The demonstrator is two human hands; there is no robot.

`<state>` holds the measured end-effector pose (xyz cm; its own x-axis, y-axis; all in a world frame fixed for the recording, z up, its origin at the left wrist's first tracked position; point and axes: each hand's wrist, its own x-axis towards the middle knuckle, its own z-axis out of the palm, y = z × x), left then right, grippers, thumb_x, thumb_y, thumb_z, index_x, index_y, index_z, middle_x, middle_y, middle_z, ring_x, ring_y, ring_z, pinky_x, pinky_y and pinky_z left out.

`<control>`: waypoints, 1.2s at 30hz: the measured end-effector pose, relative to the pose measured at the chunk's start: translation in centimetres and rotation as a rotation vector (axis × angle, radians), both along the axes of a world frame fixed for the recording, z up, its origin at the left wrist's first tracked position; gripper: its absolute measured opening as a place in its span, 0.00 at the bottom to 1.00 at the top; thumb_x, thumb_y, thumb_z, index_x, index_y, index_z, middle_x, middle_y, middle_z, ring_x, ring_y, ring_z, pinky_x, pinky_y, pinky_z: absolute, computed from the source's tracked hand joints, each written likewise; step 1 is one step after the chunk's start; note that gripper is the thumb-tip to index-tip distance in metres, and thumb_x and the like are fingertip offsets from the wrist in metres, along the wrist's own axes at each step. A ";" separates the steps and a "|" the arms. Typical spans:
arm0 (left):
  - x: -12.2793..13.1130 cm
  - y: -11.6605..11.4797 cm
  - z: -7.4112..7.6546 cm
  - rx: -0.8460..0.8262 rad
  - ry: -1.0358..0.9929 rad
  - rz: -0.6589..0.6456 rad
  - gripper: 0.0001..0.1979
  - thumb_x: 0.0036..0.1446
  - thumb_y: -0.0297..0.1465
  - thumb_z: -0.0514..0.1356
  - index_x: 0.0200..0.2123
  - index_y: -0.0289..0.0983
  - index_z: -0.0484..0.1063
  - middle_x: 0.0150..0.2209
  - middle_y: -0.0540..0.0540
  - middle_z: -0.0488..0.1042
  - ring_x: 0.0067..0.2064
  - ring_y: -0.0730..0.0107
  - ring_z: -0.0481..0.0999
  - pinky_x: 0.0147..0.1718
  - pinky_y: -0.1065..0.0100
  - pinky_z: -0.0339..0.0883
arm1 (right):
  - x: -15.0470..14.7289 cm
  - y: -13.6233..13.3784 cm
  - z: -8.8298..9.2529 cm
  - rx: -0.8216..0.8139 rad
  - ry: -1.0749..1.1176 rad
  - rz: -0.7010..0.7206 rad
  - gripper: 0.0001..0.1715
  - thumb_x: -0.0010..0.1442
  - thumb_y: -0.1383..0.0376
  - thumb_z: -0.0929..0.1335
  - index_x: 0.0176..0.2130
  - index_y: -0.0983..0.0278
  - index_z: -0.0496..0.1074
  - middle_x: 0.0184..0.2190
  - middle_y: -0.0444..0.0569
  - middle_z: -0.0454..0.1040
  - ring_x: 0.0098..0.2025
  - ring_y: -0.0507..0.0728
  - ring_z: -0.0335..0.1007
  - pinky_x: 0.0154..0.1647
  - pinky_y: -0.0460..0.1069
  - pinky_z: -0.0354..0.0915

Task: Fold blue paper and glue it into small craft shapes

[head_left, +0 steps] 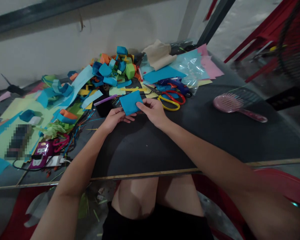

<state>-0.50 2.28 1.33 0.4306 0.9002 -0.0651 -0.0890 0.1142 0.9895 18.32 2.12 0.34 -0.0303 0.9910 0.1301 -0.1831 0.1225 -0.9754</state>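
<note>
A small blue square of paper (130, 102) is held up over the dark table between my two hands. My left hand (114, 119) supports its lower left edge, with the fingers reaching behind it. The thumb of my right hand (153, 111) presses on the front at the right edge, its fingers curled behind. Just beyond my right hand lie scissors (170, 102) with red and yellow handles. A purple pen (105, 100) rests on a black object (103, 108) near my left hand.
Folded paper pieces (110, 71) in blue, orange and green heap at the back. Paper sheets (7, 120), a purple device (43, 153) and a cable lie left. A pink hairbrush (237, 106) lies right. Clear plastic (192, 71) covers sheets behind. A fan (296, 43) stands far right.
</note>
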 end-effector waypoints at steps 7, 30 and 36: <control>0.5 0.0 -0.2 0.154 0.133 0.168 0.25 0.50 0.52 0.66 0.34 0.34 0.75 0.29 0.42 0.79 0.30 0.64 0.82 0.23 0.69 0.74 | -0.1 -0.4 -0.1 0.022 0.007 -0.034 0.28 0.45 0.51 0.77 0.38 0.58 0.66 0.25 0.40 0.77 0.25 0.53 0.74 0.31 0.51 0.73; 1.0 -1.0 0.2 0.272 0.217 0.243 0.21 0.53 0.49 0.65 0.32 0.36 0.74 0.25 0.48 0.75 0.24 0.71 0.76 0.21 0.72 0.70 | 0.1 -1.0 1.4 0.138 -0.072 -0.183 0.20 0.48 0.49 0.75 0.26 0.63 0.78 0.23 0.45 0.74 0.27 0.52 0.68 0.29 0.49 0.69; 0.7 -0.8 0.3 0.377 0.195 0.455 0.18 0.52 0.48 0.66 0.30 0.37 0.76 0.25 0.51 0.71 0.25 0.75 0.71 0.25 0.72 0.71 | 0.0 -1.0 1.2 0.131 -0.064 -0.166 0.19 0.48 0.49 0.75 0.26 0.62 0.78 0.22 0.44 0.73 0.25 0.51 0.66 0.28 0.49 0.67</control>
<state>0.19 1.47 1.67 0.0110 0.9670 0.2546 0.1401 -0.2536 0.9571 18.35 1.13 1.59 0.1194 0.9580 0.2609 -0.0881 0.2719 -0.9583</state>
